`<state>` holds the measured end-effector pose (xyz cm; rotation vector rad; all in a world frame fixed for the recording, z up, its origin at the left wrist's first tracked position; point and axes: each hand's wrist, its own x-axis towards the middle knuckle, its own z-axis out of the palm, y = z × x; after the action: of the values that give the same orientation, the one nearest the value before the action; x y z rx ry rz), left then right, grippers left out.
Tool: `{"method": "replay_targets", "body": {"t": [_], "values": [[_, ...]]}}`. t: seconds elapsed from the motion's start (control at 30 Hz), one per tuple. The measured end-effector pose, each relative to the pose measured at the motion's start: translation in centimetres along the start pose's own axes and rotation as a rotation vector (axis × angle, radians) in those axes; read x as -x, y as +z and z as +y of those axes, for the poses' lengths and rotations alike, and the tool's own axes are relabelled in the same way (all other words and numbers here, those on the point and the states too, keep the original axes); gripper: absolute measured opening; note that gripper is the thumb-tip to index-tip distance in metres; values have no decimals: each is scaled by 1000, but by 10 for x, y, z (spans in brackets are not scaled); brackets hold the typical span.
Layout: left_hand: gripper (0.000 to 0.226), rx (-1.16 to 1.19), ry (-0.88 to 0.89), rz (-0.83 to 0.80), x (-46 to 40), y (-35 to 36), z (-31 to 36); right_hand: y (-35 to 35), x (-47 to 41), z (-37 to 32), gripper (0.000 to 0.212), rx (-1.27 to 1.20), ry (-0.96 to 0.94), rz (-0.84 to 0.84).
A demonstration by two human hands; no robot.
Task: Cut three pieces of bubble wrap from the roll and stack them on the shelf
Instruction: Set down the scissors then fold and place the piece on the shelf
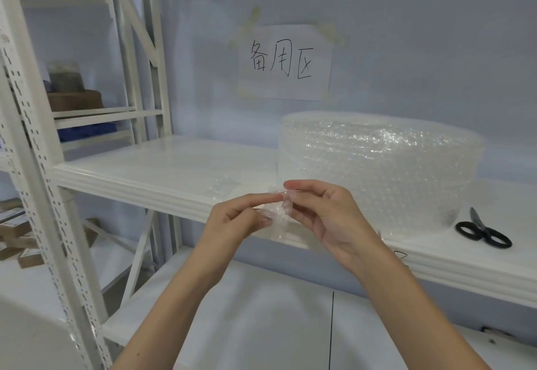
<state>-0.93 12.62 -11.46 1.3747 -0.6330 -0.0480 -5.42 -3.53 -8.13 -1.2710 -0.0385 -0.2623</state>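
Note:
A big roll of clear bubble wrap [380,166] stands upright on the white shelf [162,172]. In front of the shelf edge, my left hand [238,221] and my right hand [325,212] both pinch a small piece of bubble wrap [279,212] between fingertips. Another small cut piece [222,186] lies flat on the shelf, left of the roll. Black-handled scissors [482,231] lie on the shelf to the right of the roll, blades pointing away.
A paper sign with handwritten characters [286,61] is taped to the wall behind the roll. White rack uprights [37,143] stand at the left, with cardboard boxes [72,99] on neighbouring shelves. A lower shelf [261,311] lies beneath my arms.

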Motion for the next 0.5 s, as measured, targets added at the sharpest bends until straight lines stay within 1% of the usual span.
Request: {"method": "replay_targets", "body": {"t": [0.07,0.13,0.2,0.3,0.4,0.5], "values": [[36,81,-65,-17,-2,-1,0,1,-2,2,16,0,-5,9],[31,96,-95,-16,-3,-2,0,3,-5,4,16,4,-6,21],[29,63,-78,-17,-2,-2,-1,5,-7,4,16,-4,7,35],[28,55,-59,-6,0,-4,0,8,-9,6,21,13,-4,27],[21,-20,-32,36,0,-8,-1,13,-13,10,16,179,-58,37],[26,-29,-31,99,-1,-14,-3,21,-23,13,17,307,-90,57]]}}
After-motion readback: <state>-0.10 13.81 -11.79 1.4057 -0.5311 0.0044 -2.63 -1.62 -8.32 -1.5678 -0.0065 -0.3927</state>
